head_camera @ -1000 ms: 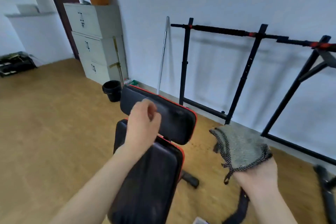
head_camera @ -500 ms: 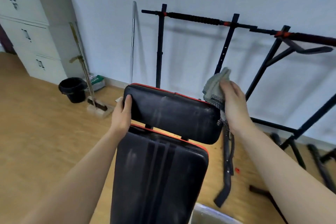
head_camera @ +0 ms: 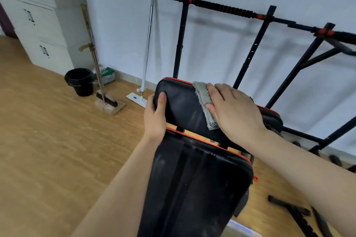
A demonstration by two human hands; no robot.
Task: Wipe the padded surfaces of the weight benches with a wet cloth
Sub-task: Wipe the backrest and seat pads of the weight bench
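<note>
Wooden floor under black bench, bin, broom, mop.

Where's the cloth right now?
In the head view the cloth lies centre-right, pressed flat under the right hand on the bench's upper pad, whose left edge the left hand grips.

The right hand is covering most of the grey cloth, leaving only a strip showing along the fingers. That hand and forearm are also hiding the right part of the headrest pad. Below the headrest pad, the back pad is running off the bottom edge. Right of it, the pull-up frame is being cut by the right edge and its floor bars are blurring. Far left, the cabinet is being cropped.
</note>
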